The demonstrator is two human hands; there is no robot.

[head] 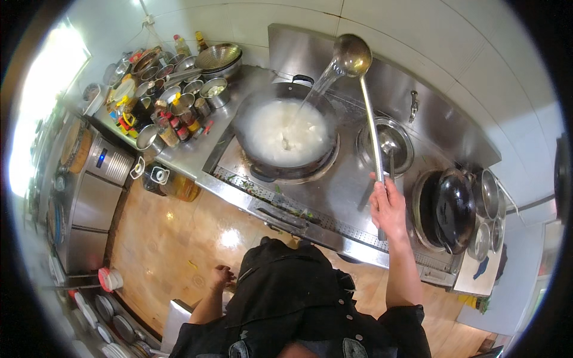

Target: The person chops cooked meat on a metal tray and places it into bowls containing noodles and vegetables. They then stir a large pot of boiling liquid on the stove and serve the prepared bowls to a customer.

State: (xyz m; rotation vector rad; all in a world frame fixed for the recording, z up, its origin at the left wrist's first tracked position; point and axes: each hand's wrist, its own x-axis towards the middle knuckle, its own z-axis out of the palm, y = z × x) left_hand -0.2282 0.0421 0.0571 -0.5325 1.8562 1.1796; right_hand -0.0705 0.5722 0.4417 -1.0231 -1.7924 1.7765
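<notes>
My right hand (388,206) grips the lower part of the long metal handle of a ladle (352,54). The ladle's bowl is tilted high over the back of the stove, and a stream of clear liquid (323,83) falls from it into a large two-handled wok (256,166). Steaming, whitish bubbling liquid (288,129) fills much of the wok, with a few pale pieces at its surface that I cannot identify. Down by my left side hangs my left hand (222,276), fingers loosely curled and apart, with nothing seen in it.
A metal pot (405,152) with a handled utensil inside stands right of the wok. Further right, a black wok (455,210) leans on another burner. Seasoning bottles (179,127), metal bowls and a strainer (219,57) crowd the left counter. Plastic jugs (184,188) stand below it.
</notes>
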